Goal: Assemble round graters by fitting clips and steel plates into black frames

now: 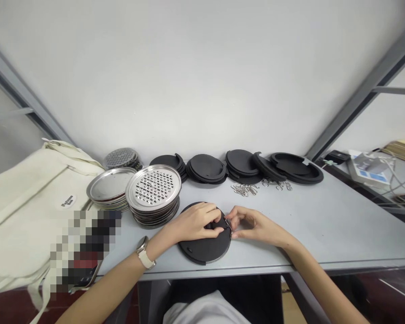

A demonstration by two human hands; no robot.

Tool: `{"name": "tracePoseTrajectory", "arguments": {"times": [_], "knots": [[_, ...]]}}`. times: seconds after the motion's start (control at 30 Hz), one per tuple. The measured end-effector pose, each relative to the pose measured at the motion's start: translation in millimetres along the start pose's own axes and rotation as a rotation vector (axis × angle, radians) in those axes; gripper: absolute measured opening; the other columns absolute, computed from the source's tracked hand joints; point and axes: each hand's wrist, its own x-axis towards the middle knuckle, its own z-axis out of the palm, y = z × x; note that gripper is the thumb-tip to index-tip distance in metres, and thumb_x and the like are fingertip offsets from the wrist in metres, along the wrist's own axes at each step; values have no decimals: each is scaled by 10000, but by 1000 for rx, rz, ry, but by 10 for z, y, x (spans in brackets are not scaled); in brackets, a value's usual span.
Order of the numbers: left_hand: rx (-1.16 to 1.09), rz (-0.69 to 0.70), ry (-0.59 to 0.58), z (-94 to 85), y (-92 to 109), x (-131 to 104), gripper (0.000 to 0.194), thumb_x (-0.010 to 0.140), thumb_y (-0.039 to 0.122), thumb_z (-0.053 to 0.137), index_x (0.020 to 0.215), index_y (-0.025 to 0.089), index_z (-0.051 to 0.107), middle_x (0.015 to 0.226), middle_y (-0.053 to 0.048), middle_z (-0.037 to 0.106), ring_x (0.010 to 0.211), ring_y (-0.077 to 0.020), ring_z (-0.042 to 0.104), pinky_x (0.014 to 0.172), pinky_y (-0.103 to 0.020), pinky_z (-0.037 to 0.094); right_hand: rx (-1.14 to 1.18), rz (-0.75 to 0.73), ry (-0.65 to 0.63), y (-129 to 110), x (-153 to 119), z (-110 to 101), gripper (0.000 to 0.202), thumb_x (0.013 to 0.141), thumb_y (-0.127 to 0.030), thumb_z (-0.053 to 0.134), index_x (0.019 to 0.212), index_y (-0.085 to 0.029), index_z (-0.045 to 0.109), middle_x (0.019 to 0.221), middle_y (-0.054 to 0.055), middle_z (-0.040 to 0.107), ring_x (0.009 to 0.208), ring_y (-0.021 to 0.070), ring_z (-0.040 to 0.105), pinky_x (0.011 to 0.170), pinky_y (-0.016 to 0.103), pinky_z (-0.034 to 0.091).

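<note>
The step in hand seems to be working a clip (228,224) at the right edge of the disc (205,249), which lies on the desk (324,220). The right hand (251,225) pinches the clip; the left hand (198,221) curls over the disc — whether gripping anything, I cannot tell. The next move likely calls for steady, fine finger pressure.

L arm (110,279) extended fr. lower left; L grip (200,220) lay palm-down, fingers (213,216) bent, thumb (213,233) stretched rt. R arm (319,281) angled in fr. lower rt.; R grip (245,223) sat just beside L, thumb & fingertips (235,211) in a pinch.
</note>
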Motion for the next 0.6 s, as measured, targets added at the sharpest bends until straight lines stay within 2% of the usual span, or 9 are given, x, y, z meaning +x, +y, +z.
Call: {"name": "tracePoseTrajectory", "arguments": {"times": [0.33,0.6], "knots": [[14,0,1,-2,5,2,146,884,290,599,843,189,501,828,9,516,766,-137,508,739,-259,403,10,21,-7,30,-1,-7,368,796,-401,739,1056,-200,572,842,7,656,842,180,624,838,329,468],[2,-1,-11,-11,7,-7,130,895,294,595,869,186,527,845,-7,531,778,-151,517,743,-262,407,33,38,4,32,8,6,384,768,-432,753,1008,-194,572,823,17,683,828,189,642,830,344,479]]}}
